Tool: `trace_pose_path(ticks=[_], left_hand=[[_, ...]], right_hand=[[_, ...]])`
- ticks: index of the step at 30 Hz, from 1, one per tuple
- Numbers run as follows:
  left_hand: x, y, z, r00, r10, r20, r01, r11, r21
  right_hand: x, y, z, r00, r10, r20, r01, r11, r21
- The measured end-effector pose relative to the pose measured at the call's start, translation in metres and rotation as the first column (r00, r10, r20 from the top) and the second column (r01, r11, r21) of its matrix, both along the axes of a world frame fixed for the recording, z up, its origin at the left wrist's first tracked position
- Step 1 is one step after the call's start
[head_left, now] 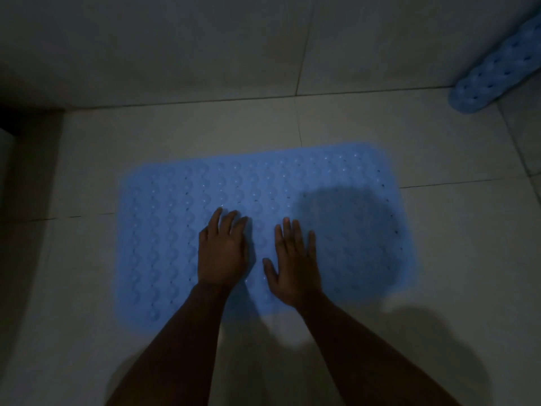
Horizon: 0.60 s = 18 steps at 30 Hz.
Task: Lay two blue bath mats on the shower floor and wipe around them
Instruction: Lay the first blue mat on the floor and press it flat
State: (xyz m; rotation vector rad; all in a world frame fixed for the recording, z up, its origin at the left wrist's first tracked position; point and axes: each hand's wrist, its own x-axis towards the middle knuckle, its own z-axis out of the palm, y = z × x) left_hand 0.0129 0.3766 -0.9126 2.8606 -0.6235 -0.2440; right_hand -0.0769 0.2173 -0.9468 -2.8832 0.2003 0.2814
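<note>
A light blue bath mat (164, 230) with rows of bumps and small holes lies flat on the pale tiled shower floor (453, 259). My left hand (222, 250) presses down on the mat's middle with straight fingers. Just to its right, my right hand (292, 265) lies flat on the same mat, fingers spread. A second blue mat (494, 74) is rolled up and leans in the far right corner, partly cut off by the frame's edge. No cloth is in view.
A tiled wall (205, 45) rises just beyond the mat. A dark edge or step (17, 142) stands at the left. The light is dim, and a round shadow (345, 230) falls over the mat's right half.
</note>
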Motion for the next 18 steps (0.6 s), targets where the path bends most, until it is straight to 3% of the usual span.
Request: trace_pose_path(ticks=[6,12,18], left_hand=[[0.002,0.019,-0.013,0.998,0.056,0.012,-0.056,0.998,0.011],[-0.002,0.023,-0.008,0.998,0.066,0.012,-0.066,0.998,-0.004],[-0.025,0.007,-0.015,0.999,-0.032,-0.042,0.029,0.998,-0.056]], right_hand=[[-0.003,0.001,-0.008,1.000,0.003,0.025,-0.003,1.000,-0.017],[0.005,-0.001,0.003,0.992,0.022,-0.124,-0.024,1.000,-0.017],[0.070,-0.032,0.057,0.992,-0.019,-0.124,0.023,0.999,0.036]])
